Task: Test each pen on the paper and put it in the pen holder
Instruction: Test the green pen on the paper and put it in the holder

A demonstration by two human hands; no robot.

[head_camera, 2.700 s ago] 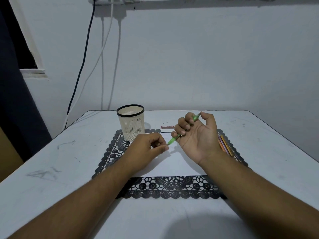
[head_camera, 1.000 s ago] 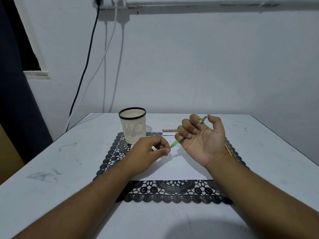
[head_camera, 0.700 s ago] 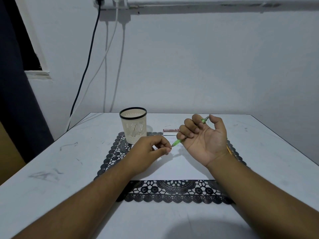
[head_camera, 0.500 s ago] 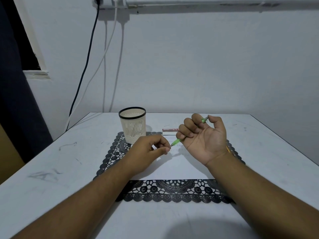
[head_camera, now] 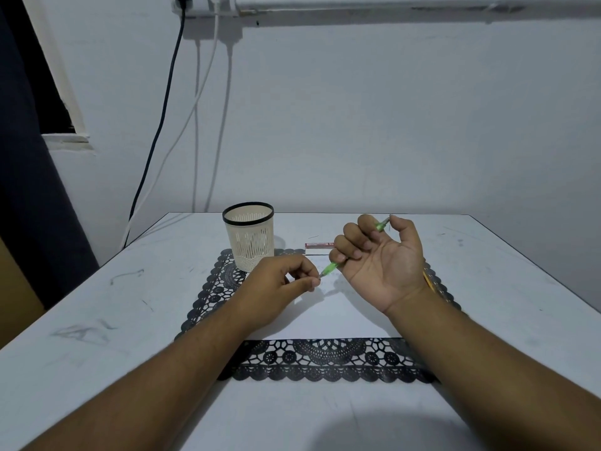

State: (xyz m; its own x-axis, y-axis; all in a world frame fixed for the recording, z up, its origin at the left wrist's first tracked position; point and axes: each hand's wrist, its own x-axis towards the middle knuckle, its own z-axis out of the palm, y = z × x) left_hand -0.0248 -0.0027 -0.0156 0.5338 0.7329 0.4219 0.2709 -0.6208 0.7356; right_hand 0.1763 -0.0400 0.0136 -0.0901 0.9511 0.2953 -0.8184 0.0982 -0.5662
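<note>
Both hands (head_camera: 379, 266) on green pen (head_camera: 329, 269)

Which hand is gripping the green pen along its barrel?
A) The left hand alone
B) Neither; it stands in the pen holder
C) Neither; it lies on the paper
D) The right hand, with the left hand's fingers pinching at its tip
D: the right hand curls around the green pen, while the left hand pinches at its lower tip above the paper.
</note>
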